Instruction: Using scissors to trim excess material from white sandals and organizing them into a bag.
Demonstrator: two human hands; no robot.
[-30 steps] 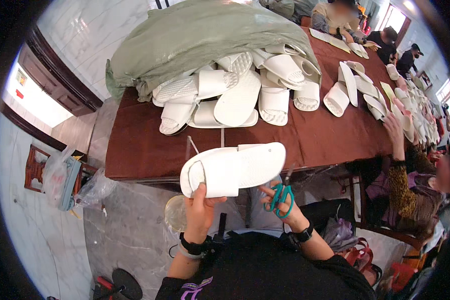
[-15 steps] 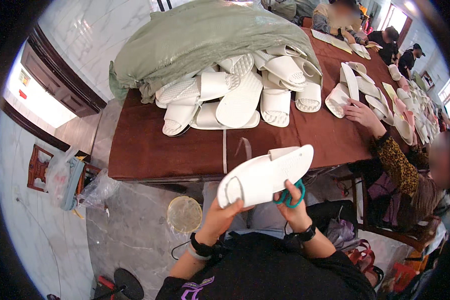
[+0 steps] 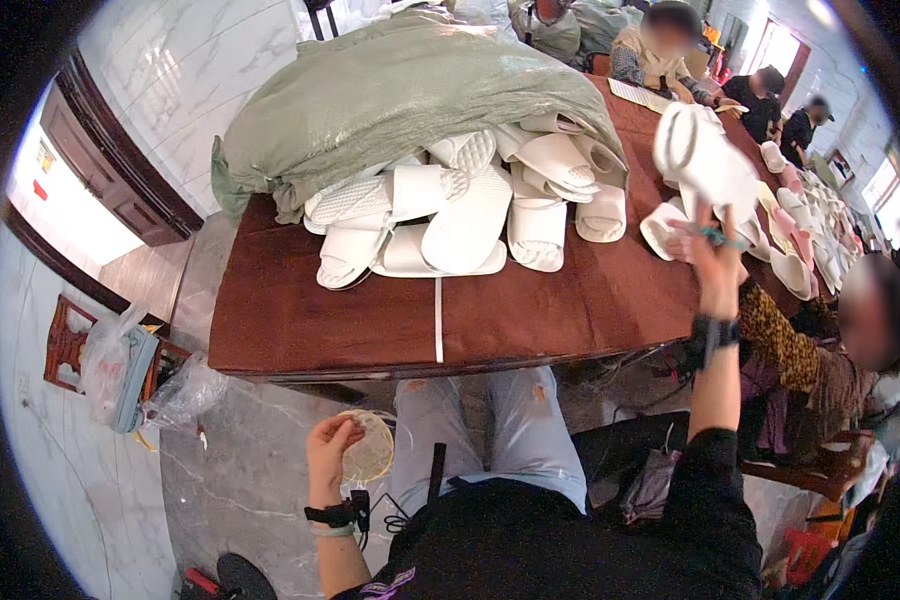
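My right hand (image 3: 716, 268) is stretched out over the right part of the table, closed on a white slipper (image 3: 710, 170) that is smeared by motion. Teal-handled scissors (image 3: 722, 239) sit in the same hand, around its fingers. Below the table edge, my left hand (image 3: 332, 446) is held over a round yellow-rimmed bin (image 3: 386, 440). Its fingers are pinched together; whether something small is between them I cannot make out. A pile of white slippers (image 3: 467, 222) spills from a green woven sack (image 3: 400, 95) on the table.
Brown cloth covers the table (image 3: 350, 325), with a white strip down its front. Beside my right hand, a co-worker's hand (image 3: 678, 242) touches another white slipper (image 3: 660, 228). More white and pink slippers (image 3: 810, 230) line the table's right side. A bagged chair (image 3: 120, 365) stands at left.
The slipper and scissors have gone from my lap up to the right over the table in my right hand. My left hand has let go of the slipper and moved left, over the bin.
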